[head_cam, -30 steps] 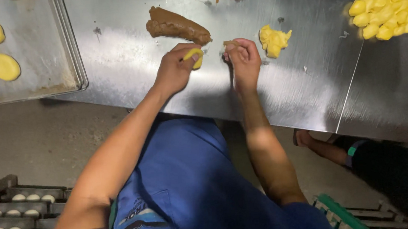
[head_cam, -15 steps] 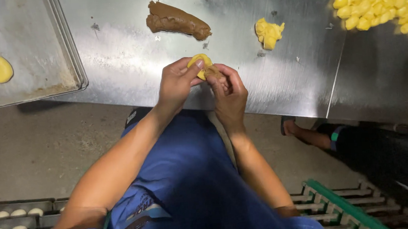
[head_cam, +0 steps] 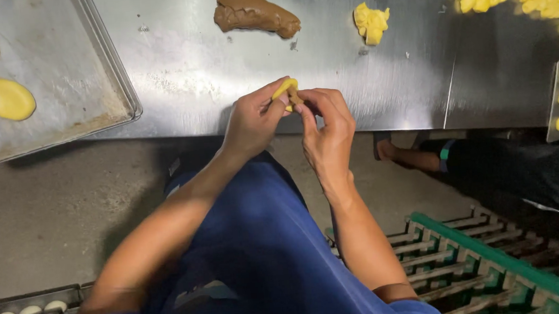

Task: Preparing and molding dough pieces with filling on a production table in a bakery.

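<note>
left hand (head_cam: 255, 120): we pinch the yellow dough (head_cam: 285, 87) from its left side.
right hand (head_cam: 326, 128): our fingertips press brown filling (head_cam: 294, 98) into it.
dough: held between both hands, just off the table (head_cam: 186, 71) edge, equally near each.
filling log (head_cam: 255, 12): ahead, long axis left-right.
</note>
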